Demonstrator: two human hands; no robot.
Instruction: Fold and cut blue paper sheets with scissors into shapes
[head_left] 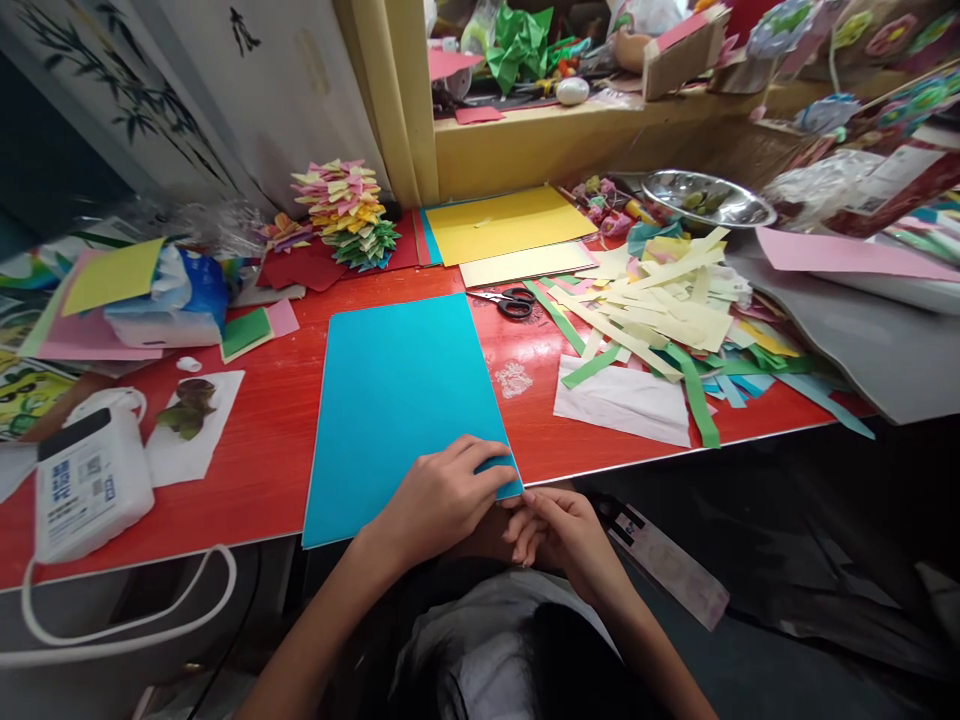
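A large blue paper sheet [397, 400], seemingly with more than one layer at its edges, lies on the red table and reaches its front edge. My left hand [450, 490] rests on the sheet's lower right part, fingers a little apart and pointing right. At the sheet's lower right corner, my right hand [559, 520] pinches the corner between thumb and forefinger, its other fingers curled below the table edge. Black-handled scissors [516, 303] lie beyond the sheet's upper right corner.
Cut cream and green paper strips [660, 310] are heaped at the right, beside a crumpled white paper [622, 400]. Yellow sheets [502, 225] and a folded paper tower [349, 215] stand at the back. A white power bank [94, 485] with a cable is at the left.
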